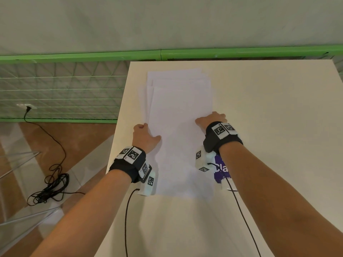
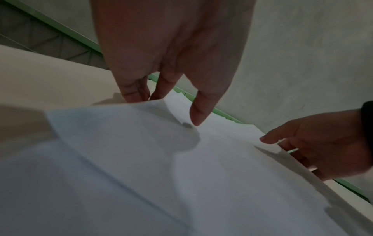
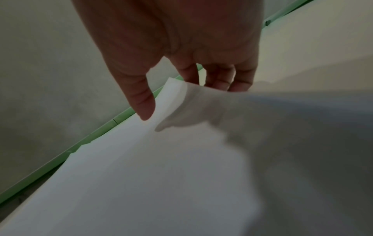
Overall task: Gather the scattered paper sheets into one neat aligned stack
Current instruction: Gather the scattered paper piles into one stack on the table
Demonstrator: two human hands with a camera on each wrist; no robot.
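Both hands (image 1: 146,135) (image 1: 211,119) pinch the paper sheets' (image 1: 178,112) sides.

The left hand (image 1: 145,137) hides its fingertips under the paper sheets (image 1: 178,115), and so does the right hand (image 1: 210,119). The right wrist and its cable cover most of a purple printed item (image 1: 220,168), leaving its lettering unreadable. The right wrist view blurs the near paper edge.

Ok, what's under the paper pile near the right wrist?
A purple printed item with white lettering pokes out beneath the paper sheets, beside the right hand's wrist. Only a corner shows; the rest is covered, so its text and kind stay unreadable.
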